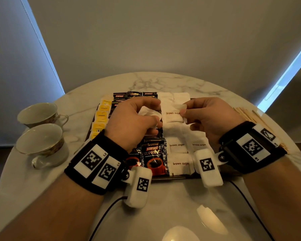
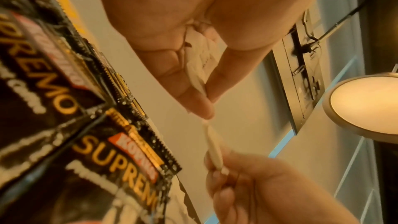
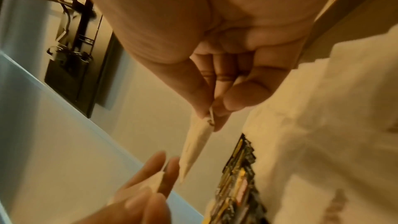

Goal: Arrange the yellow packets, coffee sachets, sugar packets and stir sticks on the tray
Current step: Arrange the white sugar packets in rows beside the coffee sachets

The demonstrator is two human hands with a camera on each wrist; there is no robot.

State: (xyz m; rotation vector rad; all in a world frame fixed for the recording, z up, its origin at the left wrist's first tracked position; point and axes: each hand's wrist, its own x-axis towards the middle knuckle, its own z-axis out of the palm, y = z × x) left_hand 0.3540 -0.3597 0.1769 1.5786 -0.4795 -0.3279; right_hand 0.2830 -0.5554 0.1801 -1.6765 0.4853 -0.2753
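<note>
— Meanwhile, over the tray [image 1: 174, 178]: our left hand [image 1: 134, 122] is curled round a small bunch of white sugar packets [image 1: 149, 113], and our right hand [image 1: 210, 117] pinches a single packet [image 1: 182, 106] by its edge between thumb and forefinger. Both are held just above the rows already laid.

— What worries us from here?

— The bunch. The left wrist view shows several packets [image 2: 201, 60] squeezed edge-on between the fingers; if we loosen that grip to free one, we judge the rest could slide out together and scatter.

— Onto what?

— The brown sugar packets [image 1: 178, 163] on the right half of the tray, which lie close together, some overlapping. A dropped packet, or a wrist brushing low, could knock those rows askew or push them into the coffee sachets [image 1: 154, 157] just beside them.

— And the rest?

— The yellow packets [image 1: 101, 117] run down the tray's left edge. The stir sticks [image 1: 247, 113] lie on the table, right of the tray, near our right wrist; we think a careless sweep could nudge them. The two cups [image 1: 40, 145] stand well apart on the left.

— Any tearing?

— Possibly: thin paper, pinched at one edge.
</note>
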